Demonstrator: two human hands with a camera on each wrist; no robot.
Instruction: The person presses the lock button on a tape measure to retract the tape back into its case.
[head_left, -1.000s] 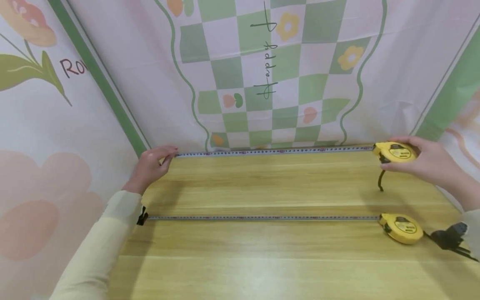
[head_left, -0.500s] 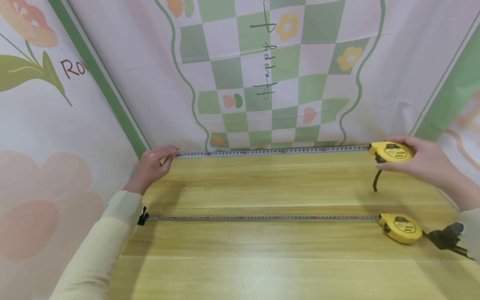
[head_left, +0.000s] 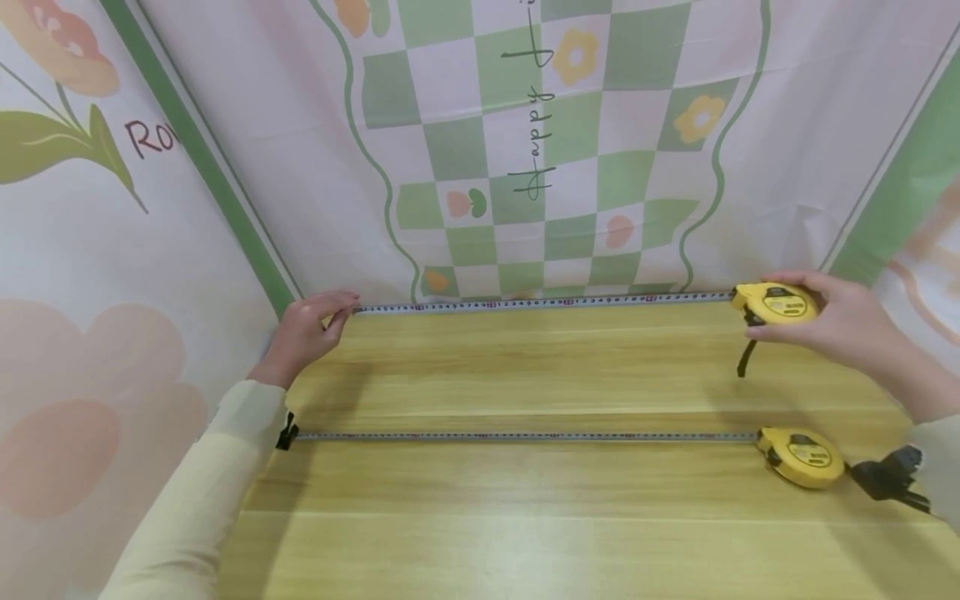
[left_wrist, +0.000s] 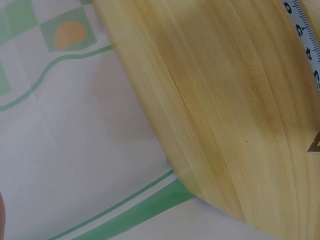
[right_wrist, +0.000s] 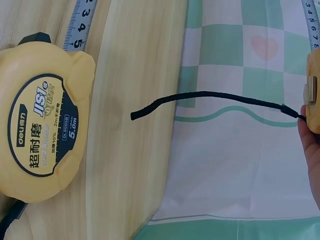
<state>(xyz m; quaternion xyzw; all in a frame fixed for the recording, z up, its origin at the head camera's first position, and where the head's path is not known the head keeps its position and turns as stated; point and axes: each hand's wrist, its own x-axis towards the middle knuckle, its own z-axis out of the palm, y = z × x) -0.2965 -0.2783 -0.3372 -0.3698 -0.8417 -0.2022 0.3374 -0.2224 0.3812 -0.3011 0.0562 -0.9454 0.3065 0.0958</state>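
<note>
My left hand (head_left: 309,329) pinches the free end of a steel tape blade (head_left: 525,304) at the far left of the table. The blade runs straight along the back edge to a yellow tape measure (head_left: 780,302), whose case my right hand (head_left: 843,321) grips between thumb and fingers. From that case hangs a short black wrist cord (right_wrist: 200,94). Nearer to me lies a second yellow tape measure (head_left: 806,458), labelled 5.0m in the right wrist view. Its blade (head_left: 525,436) is drawn out leftward, roughly parallel to the first, and its metal hook (left_wrist: 315,144) shows in the left wrist view.
The wooden table (head_left: 510,533) meets a patterned cloth wall (head_left: 517,167) at the back. More cloth walls stand at the left (head_left: 82,333) and right. Black gear (head_left: 891,479) sits by the right sleeve, and a black piece (head_left: 287,432) by the left.
My right hand has moved slightly left with the tape measure, and the blade between the hands is a little shorter. My left hand and the second tape measure stay put.
</note>
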